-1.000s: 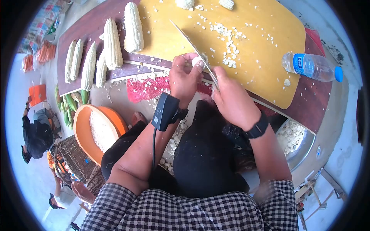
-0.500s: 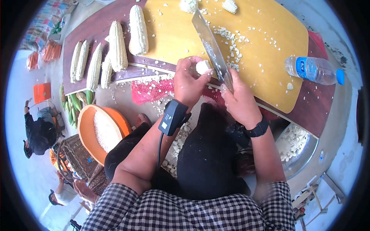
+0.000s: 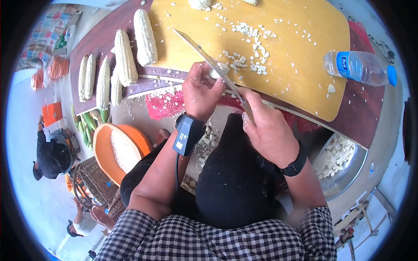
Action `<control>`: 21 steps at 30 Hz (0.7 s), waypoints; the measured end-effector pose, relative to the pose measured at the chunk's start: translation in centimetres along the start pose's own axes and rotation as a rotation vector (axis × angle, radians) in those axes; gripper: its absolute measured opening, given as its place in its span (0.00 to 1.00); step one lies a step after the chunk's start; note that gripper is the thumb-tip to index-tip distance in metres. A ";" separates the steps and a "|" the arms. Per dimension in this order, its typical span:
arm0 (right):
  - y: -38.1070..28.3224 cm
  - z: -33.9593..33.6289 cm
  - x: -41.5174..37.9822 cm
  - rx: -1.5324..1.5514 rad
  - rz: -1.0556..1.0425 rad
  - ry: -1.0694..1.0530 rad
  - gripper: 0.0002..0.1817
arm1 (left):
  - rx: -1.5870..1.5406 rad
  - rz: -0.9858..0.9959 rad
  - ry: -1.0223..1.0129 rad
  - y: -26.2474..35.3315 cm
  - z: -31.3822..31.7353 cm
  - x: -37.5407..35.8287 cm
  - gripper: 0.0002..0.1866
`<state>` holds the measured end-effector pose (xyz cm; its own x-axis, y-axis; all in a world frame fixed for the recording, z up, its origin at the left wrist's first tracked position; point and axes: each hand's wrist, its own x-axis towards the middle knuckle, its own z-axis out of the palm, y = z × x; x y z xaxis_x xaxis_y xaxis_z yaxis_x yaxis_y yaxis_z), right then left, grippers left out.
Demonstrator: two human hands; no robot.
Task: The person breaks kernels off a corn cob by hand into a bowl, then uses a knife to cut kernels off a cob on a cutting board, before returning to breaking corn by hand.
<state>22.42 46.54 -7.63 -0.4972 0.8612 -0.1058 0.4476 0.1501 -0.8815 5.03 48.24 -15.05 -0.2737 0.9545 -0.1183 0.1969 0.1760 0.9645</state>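
Observation:
Near the front edge of the yellow board (image 3: pixel 300 82), my left hand (image 3: pixel 201 93) pinches a short piece of white corn cob (image 3: pixel 224 68). My right hand (image 3: pixel 271 130) is wrapped round the handle of a long, wide-bladed kitchen knife (image 3: pixel 200 53). Its blade slants up and left, crossing over the cob piece right beside my left fingertips. Cut white kernels (image 3: pixel 257 48) lie scattered on the board beyond my hands. Another stubby cob piece (image 3: pixel 199 4) sits at the board's far edge, partly out of view.
Several whole white corn cobs (image 3: pixel 125 58) lie at the table's left. A plastic water bottle (image 3: pixel 365 68) rests on its side at right. Below are an orange basin (image 3: pixel 104 152) of kernels and a metal basin (image 3: pixel 348 178) of cob pieces. Two people (image 3: pixel 54 152) are at far left.
The knife blade has swung left and now crosses over the cob piece instead of standing beside it. My right hand has turned with it. More kernels lie near the board's front edge.

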 end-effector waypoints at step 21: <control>-0.8 0.1 0.3 -0.054 0.088 -0.062 0.29 | -0.023 0.120 0.074 -0.9 0.3 -0.4 0.17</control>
<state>21.81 46.66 -7.01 -0.4982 0.8409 -0.2111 0.5298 0.1025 -0.8419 5.22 47.74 -15.90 -0.3181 0.9479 0.0148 0.2104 0.0554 0.9760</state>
